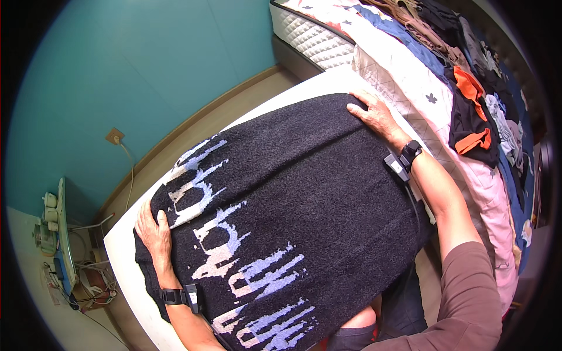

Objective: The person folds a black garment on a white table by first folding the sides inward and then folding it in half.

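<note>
Home bedroom: mattress (310,38) w/ quilted bedding (410,88), clothes pile (474,88), teal wall (146,70).

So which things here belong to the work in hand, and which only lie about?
In hand:
- black sweater with pale pattern
- white board under it
- left hand and right hand, flat on the sweater

Lying about:
- clothes pile on the bed
- cables on the floor
</note>
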Demonstrator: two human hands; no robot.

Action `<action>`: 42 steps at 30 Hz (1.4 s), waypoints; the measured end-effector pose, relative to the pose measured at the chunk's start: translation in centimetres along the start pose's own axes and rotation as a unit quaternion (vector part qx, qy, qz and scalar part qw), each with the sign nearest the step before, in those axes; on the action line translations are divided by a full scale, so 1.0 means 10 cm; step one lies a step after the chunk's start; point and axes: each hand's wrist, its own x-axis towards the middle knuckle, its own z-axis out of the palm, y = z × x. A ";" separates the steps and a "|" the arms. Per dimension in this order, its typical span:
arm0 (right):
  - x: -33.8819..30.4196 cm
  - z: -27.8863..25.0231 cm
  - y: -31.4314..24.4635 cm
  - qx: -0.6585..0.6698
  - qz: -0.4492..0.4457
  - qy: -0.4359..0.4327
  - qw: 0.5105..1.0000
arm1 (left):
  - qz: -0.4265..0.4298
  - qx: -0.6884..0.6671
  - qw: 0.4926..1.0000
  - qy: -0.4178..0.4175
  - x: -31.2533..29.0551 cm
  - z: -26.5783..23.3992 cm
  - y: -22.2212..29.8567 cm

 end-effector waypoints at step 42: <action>0.01 -0.02 -0.01 0.003 0.009 -0.005 1.000 | 0.007 0.003 1.000 -0.002 0.02 0.02 -0.04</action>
